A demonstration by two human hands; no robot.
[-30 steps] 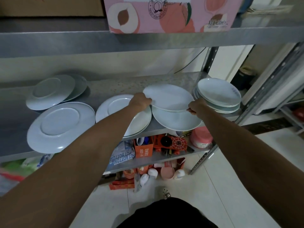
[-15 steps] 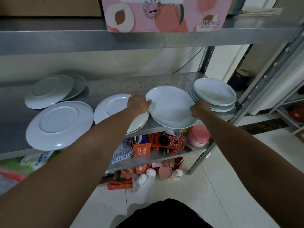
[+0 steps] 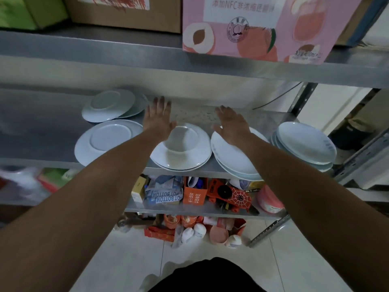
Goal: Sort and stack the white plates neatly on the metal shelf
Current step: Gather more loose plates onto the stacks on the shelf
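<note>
Left hand [image 3: 157,119], right hand [image 3: 232,126]: fingers [image 3: 160,103] straight, empty (palms down) over metal shelf [image 3: 197,114].

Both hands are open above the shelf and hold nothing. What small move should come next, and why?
Probably the right hand should push the white oval plate stack farther back on the metal shelf: its front rim seems to hang over the shelf edge.

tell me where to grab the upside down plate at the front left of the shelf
Take the upside-down plate by its near rim, coming from the front with the left hand. It lies face down, so its rim slopes to the metal shelf and the raised foot ring gives no hold; the near edge reaches the shelf's front lip, where fingers could likely slip under.
</note>
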